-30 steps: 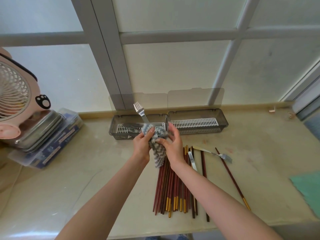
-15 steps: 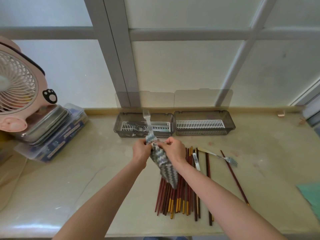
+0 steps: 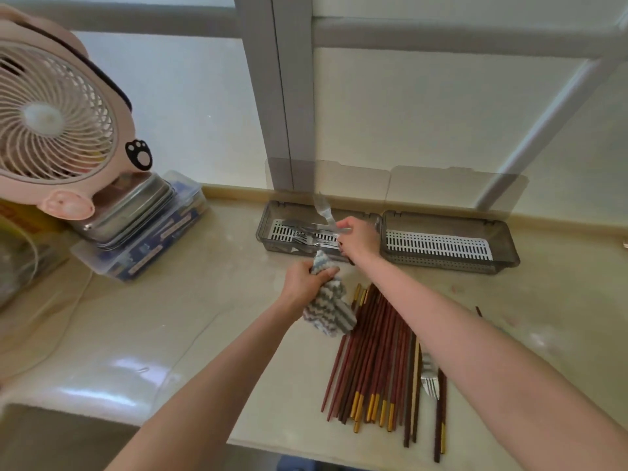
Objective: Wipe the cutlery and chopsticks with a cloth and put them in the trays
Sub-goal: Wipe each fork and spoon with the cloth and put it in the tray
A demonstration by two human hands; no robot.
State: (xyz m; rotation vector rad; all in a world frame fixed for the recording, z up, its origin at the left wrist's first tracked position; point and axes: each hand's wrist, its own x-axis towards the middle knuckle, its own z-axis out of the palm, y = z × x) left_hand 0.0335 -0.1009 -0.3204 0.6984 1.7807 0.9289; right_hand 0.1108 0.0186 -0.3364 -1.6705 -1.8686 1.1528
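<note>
My right hand (image 3: 359,236) grips a metal fork (image 3: 325,212) by its handle, tines up and blurred, over the left tray (image 3: 272,217), which holds several pieces of cutlery. My left hand (image 3: 304,282) holds the grey-and-white zigzag cloth (image 3: 328,309) just in front of that tray. The right tray (image 3: 503,258) holds only its white slatted insert. A pile of red-brown chopsticks (image 3: 377,351) with gold tips lies on the counter under my right forearm. Another fork (image 3: 430,382) lies among them.
A pink fan (image 3: 57,120) stands at the left on stacked metal and plastic boxes (image 3: 142,229). Both trays' clear lids (image 3: 452,186) lean open against the window frame. The counter's front edge (image 3: 289,452) runs just below the chopstick tips.
My right hand pulled the fork out of the cloth and carried it back over the left tray. My left hand kept the cloth. The camera view swung left.
</note>
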